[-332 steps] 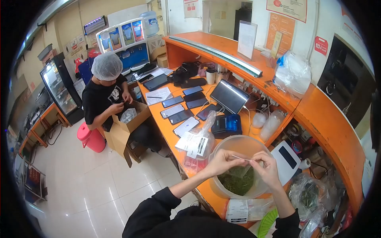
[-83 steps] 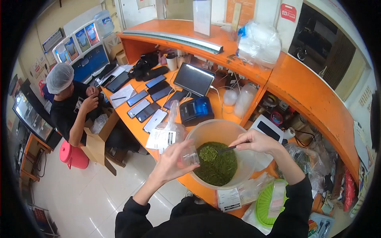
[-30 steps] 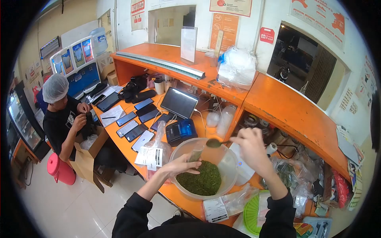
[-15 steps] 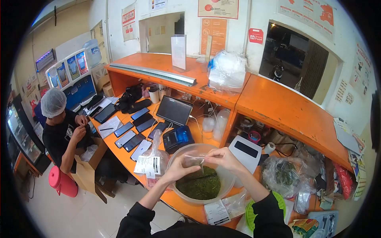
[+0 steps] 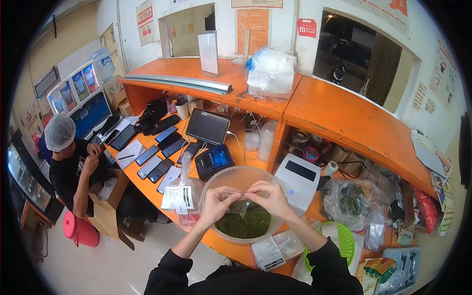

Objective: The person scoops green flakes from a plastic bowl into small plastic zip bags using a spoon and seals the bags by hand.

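Small clear bag (image 5: pixel 241 208): hanging over green flakes (image 5: pixel 246 228) inside a translucent tub (image 5: pixel 241 176), left hand (image 5: pixel 219 204) and right hand (image 5: pixel 270 199) both pinching its top edge. Red wall sign (image 5: pixel 307 28) is displaying "Food"; a white label (image 5: pixel 177 197) beside the tub is bearing print too small to read.

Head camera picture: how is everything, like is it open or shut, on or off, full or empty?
Small plastic bag: pinched near its top by the left hand and right hand.
Big tub: open on top, green flakes inside.
Cardboard box: open, flaps out.
Pink bucket: lid on.
Tablet: propped up, screen dark.
White device: display dark.
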A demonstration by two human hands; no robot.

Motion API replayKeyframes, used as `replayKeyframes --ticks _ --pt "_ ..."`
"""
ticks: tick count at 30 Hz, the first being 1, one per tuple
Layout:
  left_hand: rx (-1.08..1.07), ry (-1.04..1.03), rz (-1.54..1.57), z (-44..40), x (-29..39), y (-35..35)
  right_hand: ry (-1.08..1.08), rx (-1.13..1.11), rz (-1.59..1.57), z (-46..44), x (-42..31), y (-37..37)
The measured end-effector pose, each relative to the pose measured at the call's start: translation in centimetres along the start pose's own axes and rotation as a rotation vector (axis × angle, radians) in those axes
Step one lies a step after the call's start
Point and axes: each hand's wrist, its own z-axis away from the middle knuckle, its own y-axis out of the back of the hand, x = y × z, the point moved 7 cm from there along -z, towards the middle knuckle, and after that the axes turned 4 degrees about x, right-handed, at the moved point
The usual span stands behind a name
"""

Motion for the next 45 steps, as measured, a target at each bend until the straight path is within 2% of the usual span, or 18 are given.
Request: replayKeyframes --ticks 3,12,15,18,24,27,33,36,39,40,42,43,44,45 --pt "0.035 -0.003 0.022 0.3 0.0 0.2 0.082 0.031 0.066 0.1 -1.1 0.0" --pt "0.085 0.006 -0.061 1.2 0.1 0.5 -0.108 -0.035 -0.095 0.6 0.8 -1.1" --pt "0.106 0.082 -0.022 1.6 0.5 0.5 -0.111 -0.038 -0.128 0.8 0.8 -1.1" --pt "0.102 0.004 -0.006 1.6 0.3 0.7 -0.074 -0.044 -0.040 0.9 0.0 -0.9" --pt "0.143 -0.001 -0.181 2.1 0.6 0.5 -0.022 -0.002 -0.081 0.9 -0.7 -1.5" --pt "0.158 -0.091 -0.311 2.3 1.7 0.3 0.020 0.028 -0.008 0.9 -2.1 -1.4" --pt "0.178 -0.116 -0.268 2.5 1.8 0.4 0.039 0.022 -0.003 0.9 -1.2 -0.7" --pt "0.157 -0.050 -0.242 2.6 1.0 0.3 -0.044 -0.009 0.097 1.1 -1.6 -0.2" --pt "0.147 0.043 -0.277 2.5 0.9 0.2 0.033 0.068 0.209 1.4 -2.0 0.0" --pt "0.118 0.040 -0.360 2.4 1.0 0.1 0.095 0.076 0.222 1.6 -2.1 -0.1" --pt "0.060 0.061 -0.338 2.1 1.1 -0.6 0.201 0.116 0.276 2.4 -2.1 0.6" --pt "0.010 0.031 -0.342 2.1 0.7 -0.8 0.108 0.171 0.219 3.1 -1.6 1.9" --pt "-0.019 -0.091 -0.440 1.9 1.0 -1.1 0.023 0.230 0.156 3.7 -1.3 3.1" --pt "0.006 -0.058 -0.342 2.0 0.5 -0.9 -0.055 0.285 0.084 4.4 -0.8 4.4"
